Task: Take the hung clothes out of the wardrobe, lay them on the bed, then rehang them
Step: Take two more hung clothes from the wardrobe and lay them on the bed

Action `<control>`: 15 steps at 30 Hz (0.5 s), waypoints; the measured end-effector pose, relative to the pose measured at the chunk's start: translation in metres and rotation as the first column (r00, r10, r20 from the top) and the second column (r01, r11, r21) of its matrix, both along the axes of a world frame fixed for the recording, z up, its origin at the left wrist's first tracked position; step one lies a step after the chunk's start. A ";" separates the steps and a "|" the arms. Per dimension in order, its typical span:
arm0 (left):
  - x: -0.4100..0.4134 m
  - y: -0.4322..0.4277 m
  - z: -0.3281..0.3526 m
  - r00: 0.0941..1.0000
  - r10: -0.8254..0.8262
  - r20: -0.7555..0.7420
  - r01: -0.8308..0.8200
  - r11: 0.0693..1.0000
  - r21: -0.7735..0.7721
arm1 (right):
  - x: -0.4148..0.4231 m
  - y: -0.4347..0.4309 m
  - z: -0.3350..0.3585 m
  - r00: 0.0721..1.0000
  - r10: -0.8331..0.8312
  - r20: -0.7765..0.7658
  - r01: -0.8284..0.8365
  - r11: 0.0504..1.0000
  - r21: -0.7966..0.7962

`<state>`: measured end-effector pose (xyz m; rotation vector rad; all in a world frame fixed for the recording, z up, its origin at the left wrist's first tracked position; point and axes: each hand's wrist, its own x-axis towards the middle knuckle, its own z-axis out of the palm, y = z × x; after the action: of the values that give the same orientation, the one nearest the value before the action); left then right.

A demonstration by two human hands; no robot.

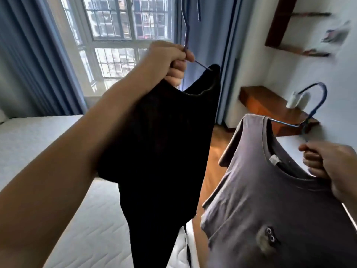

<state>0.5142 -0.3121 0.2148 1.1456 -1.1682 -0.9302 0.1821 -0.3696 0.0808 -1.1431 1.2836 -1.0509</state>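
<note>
Clothes (164,142) nr white bed (38,144); window (116,35) w/ blue curtains (29,64)

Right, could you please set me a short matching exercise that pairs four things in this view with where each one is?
Things:
1. black garment
2. grey T-shirt
3. mattress
4. curtain

Places:
A. beside the window
B. on the raised hanger, gripped by the left hand
C. lower left, under the left forearm
D. on the lower hanger, gripped by the right hand

Pairs: 1-B, 2-D, 3-C, 4-A
</note>
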 end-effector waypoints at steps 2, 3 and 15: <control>-0.013 -0.028 0.005 0.999 -0.040 -0.025 0.040 0.999 0.003 | -0.011 -0.012 -0.001 0.998 -0.066 0.015 0.067 0.997 -0.027; -0.019 -0.043 0.007 0.998 -0.053 -0.037 0.053 0.999 0.000 | -0.016 -0.019 -0.003 0.995 -0.094 0.028 0.094 0.995 -0.025; -0.093 -0.231 -0.012 0.989 -0.054 -0.136 0.044 0.996 -0.074 | -0.094 -0.162 -0.055 0.974 -0.211 -0.085 0.206 0.977 -0.063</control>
<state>0.4211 -0.5435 0.2030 0.9838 -1.1126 -0.9821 0.0877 -0.5312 0.0259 -1.1256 1.4797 -1.2050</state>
